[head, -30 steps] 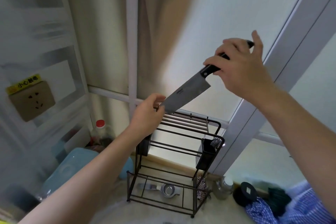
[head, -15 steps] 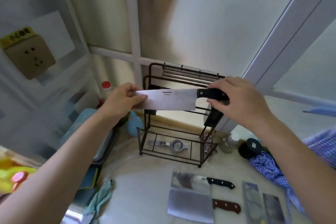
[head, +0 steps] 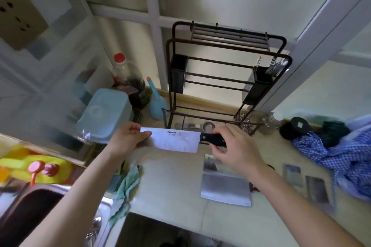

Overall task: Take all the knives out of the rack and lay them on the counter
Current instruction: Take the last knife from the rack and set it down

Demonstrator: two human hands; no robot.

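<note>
From the head camera, both hands carry one knife [head: 176,140] level above the counter [head: 172,182], in front of the rack [head: 226,78]. The right hand [head: 234,148] is closed around the black handle, fingers curled over it. The left hand [head: 128,138] pinches the far end of the blade between thumb and fingers. The blade is broad, flat and rectangular, pale bright metal with small dark print near its spine.

The rack is thin dark wire with a boxy frame and two black holders hung on its sides; its upper bars look bare. Below the right forearm a cleaver [head: 225,190] with a wide grey blade lies flat on the counter, and two more blades [head: 305,180] lie to its right, beside a blue checked cloth [head: 339,158].

The pale, smooth counter is open between the cleaver and the teal rag [head: 126,188] hanging at its left edge by the sink [head: 30,206].
</note>
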